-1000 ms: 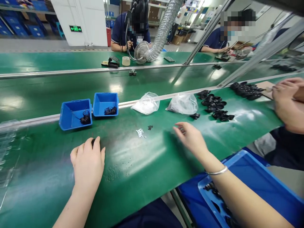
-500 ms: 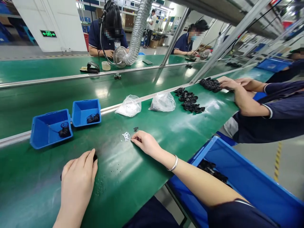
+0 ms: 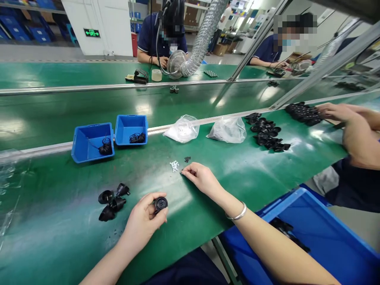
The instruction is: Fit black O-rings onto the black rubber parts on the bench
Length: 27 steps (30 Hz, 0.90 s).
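Observation:
My left hand (image 3: pixel 144 215) is closed around a round black plastic part (image 3: pixel 161 203), its circular face turned up toward me. Left of that hand, several black cup-shaped parts (image 3: pixel 114 202) lie in a group on the green tabletop (image 3: pixel 74 237). My right hand (image 3: pixel 200 178) has its thumb and fingertips pinched together low over the table; whatever is in the pinch is too small to make out. Close to those fingertips are a small pile of white pieces (image 3: pixel 174 166) and a smaller pile of black pieces (image 3: pixel 187 159).
Two blue bins (image 3: pixel 92 156) holding black cords stand at the back left. Plastic bags (image 3: pixel 183 128) and clustered black parts (image 3: pixel 267 132) sit along the back rail. A co-worker's hands (image 3: pixel 335 112) are at the far right. A large blue crate (image 3: pixel 303 194) stands beside the table.
My left hand has moved right, away from the black parts it was covering, and now shows a round black part. My right hand stays pinched beside the small piles. The view has shifted left.

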Each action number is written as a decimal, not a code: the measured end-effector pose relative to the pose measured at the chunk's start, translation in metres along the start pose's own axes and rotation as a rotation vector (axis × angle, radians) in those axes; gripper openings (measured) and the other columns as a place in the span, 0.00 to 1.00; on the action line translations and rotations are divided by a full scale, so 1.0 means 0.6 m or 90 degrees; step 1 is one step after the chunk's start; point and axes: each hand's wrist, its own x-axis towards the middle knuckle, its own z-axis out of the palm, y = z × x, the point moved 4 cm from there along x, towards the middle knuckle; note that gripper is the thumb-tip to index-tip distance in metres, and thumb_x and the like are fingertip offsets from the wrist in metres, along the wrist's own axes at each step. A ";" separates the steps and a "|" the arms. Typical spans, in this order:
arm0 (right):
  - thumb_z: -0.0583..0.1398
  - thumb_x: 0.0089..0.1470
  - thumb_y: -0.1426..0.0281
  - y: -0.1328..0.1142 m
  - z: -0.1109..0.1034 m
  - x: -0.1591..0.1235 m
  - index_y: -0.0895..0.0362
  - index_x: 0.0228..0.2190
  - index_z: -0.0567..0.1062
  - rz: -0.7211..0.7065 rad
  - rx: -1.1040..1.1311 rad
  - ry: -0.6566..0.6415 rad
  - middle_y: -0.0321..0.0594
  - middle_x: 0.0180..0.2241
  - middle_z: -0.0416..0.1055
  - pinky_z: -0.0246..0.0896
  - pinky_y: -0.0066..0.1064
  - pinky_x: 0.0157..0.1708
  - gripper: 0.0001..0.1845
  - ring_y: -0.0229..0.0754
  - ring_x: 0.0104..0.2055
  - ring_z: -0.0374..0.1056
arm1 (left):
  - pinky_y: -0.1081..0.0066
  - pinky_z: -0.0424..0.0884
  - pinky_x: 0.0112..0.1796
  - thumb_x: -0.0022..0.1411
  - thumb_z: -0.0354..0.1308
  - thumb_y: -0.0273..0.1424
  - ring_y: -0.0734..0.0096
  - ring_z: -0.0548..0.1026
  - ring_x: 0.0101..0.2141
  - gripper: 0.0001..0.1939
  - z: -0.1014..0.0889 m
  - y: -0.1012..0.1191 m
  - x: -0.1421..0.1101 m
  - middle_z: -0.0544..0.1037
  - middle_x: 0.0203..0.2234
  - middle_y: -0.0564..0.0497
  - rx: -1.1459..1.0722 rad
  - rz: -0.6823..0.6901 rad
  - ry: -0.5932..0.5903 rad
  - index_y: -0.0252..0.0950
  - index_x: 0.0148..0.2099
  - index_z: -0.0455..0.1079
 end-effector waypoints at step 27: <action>0.56 0.63 0.77 -0.168 0.055 -0.093 0.63 0.36 0.75 -0.447 -0.075 0.044 0.46 0.31 0.73 0.68 0.34 0.33 0.07 0.43 0.33 0.68 | 0.68 0.76 0.37 0.59 0.59 0.27 0.70 0.77 0.31 0.21 -0.013 -0.017 0.006 0.76 0.32 0.51 0.089 0.091 0.038 0.39 0.55 0.70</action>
